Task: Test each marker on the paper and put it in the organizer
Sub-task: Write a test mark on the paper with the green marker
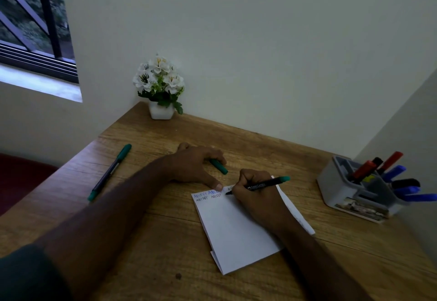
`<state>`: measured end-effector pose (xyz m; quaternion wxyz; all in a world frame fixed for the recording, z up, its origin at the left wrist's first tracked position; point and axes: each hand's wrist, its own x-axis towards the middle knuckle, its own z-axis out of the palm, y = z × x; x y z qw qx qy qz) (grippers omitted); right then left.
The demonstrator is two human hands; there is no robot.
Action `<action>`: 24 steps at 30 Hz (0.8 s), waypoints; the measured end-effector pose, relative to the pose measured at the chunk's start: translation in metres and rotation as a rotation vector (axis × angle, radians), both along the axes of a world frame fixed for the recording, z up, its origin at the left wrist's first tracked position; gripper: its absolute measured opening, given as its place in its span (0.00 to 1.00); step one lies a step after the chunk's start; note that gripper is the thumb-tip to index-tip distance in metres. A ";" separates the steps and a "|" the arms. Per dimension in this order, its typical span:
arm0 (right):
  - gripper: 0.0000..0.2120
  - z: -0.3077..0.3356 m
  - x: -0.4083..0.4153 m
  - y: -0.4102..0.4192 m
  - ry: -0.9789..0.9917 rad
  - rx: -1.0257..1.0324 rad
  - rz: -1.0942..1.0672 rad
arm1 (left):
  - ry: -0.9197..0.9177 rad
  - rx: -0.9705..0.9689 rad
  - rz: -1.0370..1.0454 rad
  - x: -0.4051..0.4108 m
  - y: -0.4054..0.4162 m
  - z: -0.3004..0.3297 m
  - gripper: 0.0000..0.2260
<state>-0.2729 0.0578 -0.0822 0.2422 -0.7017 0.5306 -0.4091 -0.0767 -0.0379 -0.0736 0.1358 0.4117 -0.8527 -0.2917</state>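
A white sheet of paper (231, 229) lies on the wooden desk (146, 218), with rows of handwritten letters along its top edge. My right hand (255, 194) grips a black marker with a green end (267, 184), its tip touching the paper beside the letters. My left hand (198, 166) rests on the desk, its thumb pinning the paper's top edge and its fingers curled around a green cap (218, 166). Another green-capped marker (110, 172) lies at the left of the desk. The grey organizer (347, 192) at the right holds several red, blue and black markers.
A white pot of white flowers (162, 88) stands in the far corner against the wall. A window (30, 21) is at the upper left. A side wall runs close behind the organizer on the right.
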 end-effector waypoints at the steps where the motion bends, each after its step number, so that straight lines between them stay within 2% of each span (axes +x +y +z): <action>1: 0.15 0.001 0.001 0.000 -0.004 -0.003 -0.001 | 0.004 0.008 -0.001 0.000 0.001 0.001 0.32; 3: 0.12 0.002 0.003 0.001 -0.006 -0.004 -0.004 | -0.005 0.004 0.002 0.000 0.002 0.002 0.31; 6: 0.12 0.002 0.003 0.001 -0.030 -0.003 0.007 | -0.053 -0.033 0.013 0.000 0.003 0.003 0.31; 11: 0.13 -0.001 0.001 0.000 -0.063 0.003 0.018 | -0.031 0.000 0.005 0.000 0.004 0.003 0.31; 19: 0.12 -0.001 -0.001 0.000 -0.011 -0.011 -0.023 | -0.062 -0.034 0.005 0.000 0.001 -0.001 0.32; 24: 0.13 -0.001 -0.002 0.000 0.002 -0.010 -0.028 | -0.044 0.012 -0.006 0.000 0.000 -0.002 0.39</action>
